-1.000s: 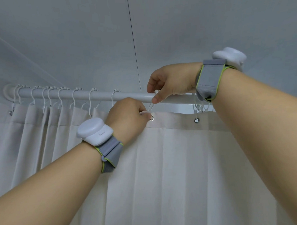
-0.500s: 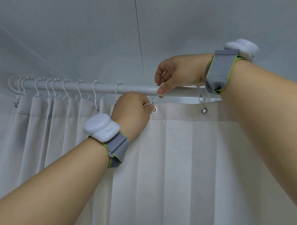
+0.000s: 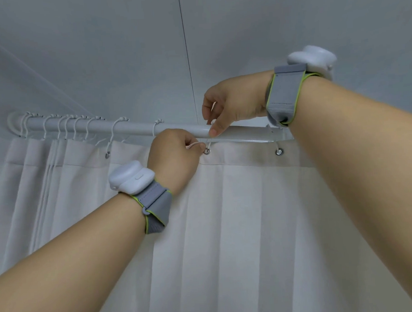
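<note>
A white shower curtain (image 3: pixel 238 213) hangs from a white rod (image 3: pixel 133 128) under the ceiling. My left hand (image 3: pixel 174 157) pinches the curtain's top hem just left of a metal eyelet (image 3: pixel 206 151). My right hand (image 3: pixel 233 105) is above the rod and pinches the top of a white plastic hook (image 3: pixel 209 145) that runs down into that eyelet. Several more hooks (image 3: pixel 64 125) on the left part of the rod carry the gathered curtain. Another eyelet (image 3: pixel 279 151) to the right has its own hook.
Grey wall panels (image 3: pixel 125 53) fill the space behind and above the rod, with a thin seam (image 3: pixel 188 62) running down the middle. The rod's left end meets a wall mount (image 3: pixel 13 121). Both wrists wear grey straps with white pods.
The view has shifted a little. Both hands stay at the same eyelet, the right one pinching the hook over the rod, the left one on the hem.
</note>
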Demonstrator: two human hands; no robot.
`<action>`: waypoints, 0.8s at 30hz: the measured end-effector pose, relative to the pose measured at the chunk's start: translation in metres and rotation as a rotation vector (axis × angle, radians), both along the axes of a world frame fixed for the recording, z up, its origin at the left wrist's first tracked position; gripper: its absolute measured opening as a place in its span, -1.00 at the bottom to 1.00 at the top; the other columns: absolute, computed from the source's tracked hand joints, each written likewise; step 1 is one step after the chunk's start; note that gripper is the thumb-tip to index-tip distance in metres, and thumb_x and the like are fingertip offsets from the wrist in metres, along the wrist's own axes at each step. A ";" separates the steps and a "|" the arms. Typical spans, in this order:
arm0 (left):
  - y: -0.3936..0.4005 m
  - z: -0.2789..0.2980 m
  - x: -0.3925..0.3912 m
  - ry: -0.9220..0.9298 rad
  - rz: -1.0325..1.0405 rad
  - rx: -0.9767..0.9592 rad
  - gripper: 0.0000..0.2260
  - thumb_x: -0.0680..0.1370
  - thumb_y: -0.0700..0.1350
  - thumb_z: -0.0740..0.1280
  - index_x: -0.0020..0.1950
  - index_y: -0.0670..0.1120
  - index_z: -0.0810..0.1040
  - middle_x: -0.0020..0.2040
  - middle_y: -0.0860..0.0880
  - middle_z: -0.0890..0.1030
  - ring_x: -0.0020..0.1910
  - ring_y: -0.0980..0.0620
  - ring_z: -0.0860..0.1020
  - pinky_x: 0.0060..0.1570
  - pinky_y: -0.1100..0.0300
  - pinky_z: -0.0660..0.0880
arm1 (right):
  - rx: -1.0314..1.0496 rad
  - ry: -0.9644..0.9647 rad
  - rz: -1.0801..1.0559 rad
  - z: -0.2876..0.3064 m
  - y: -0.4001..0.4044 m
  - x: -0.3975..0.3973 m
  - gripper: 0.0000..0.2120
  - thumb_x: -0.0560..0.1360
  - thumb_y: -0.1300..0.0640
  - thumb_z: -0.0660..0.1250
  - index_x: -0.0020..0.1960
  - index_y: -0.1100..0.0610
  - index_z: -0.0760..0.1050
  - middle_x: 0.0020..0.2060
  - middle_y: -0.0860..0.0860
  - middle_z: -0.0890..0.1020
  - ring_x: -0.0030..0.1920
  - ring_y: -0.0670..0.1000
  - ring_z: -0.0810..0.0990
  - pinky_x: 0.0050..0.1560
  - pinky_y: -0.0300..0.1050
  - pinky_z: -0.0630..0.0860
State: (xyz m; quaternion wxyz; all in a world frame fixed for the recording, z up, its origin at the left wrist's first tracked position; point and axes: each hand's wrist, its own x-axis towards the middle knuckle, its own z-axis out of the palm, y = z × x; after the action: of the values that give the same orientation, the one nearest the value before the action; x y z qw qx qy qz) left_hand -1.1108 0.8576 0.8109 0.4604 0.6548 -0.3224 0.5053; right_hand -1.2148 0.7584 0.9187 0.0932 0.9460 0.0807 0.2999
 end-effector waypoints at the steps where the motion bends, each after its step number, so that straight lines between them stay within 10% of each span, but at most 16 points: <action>1: -0.001 0.000 0.000 0.014 -0.005 -0.004 -0.85 0.51 -0.08 0.37 -0.17 -0.13 0.67 -0.39 0.07 0.49 -0.36 0.06 0.42 -0.38 0.23 0.25 | 0.014 -0.001 0.006 0.000 0.000 0.001 -0.62 0.34 0.03 0.53 0.08 0.08 0.50 0.01 0.01 0.67 0.02 0.05 0.63 0.13 0.07 0.54; 14: 0.006 -0.003 0.003 0.008 0.086 0.147 -0.84 0.45 -0.07 0.40 -0.33 0.02 0.54 -0.35 0.07 0.57 -0.27 0.03 0.53 -0.30 0.22 0.38 | 0.337 0.025 0.165 -0.018 -0.010 0.006 -0.85 0.55 0.08 0.33 0.03 0.16 0.48 -0.22 0.05 0.71 -0.43 -0.17 0.60 -0.54 -0.46 0.34; 24: -0.011 -0.022 -0.004 -0.164 0.177 -0.042 -0.81 0.35 0.19 0.43 -0.26 0.09 0.63 -0.05 0.09 0.51 0.06 0.07 0.47 0.09 0.18 0.15 | 0.234 -0.079 0.130 -0.032 -0.009 0.012 -0.71 0.50 -0.03 0.36 0.11 0.12 0.45 -0.22 -0.09 0.67 -0.11 -0.05 0.67 -0.30 -0.42 0.40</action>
State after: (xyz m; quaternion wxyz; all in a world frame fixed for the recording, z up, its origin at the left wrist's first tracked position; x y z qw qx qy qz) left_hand -1.1145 0.8470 0.7886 0.4000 0.6273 -0.2893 0.6024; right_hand -1.2033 0.7499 0.8862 -0.0343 0.9306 0.1027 0.3495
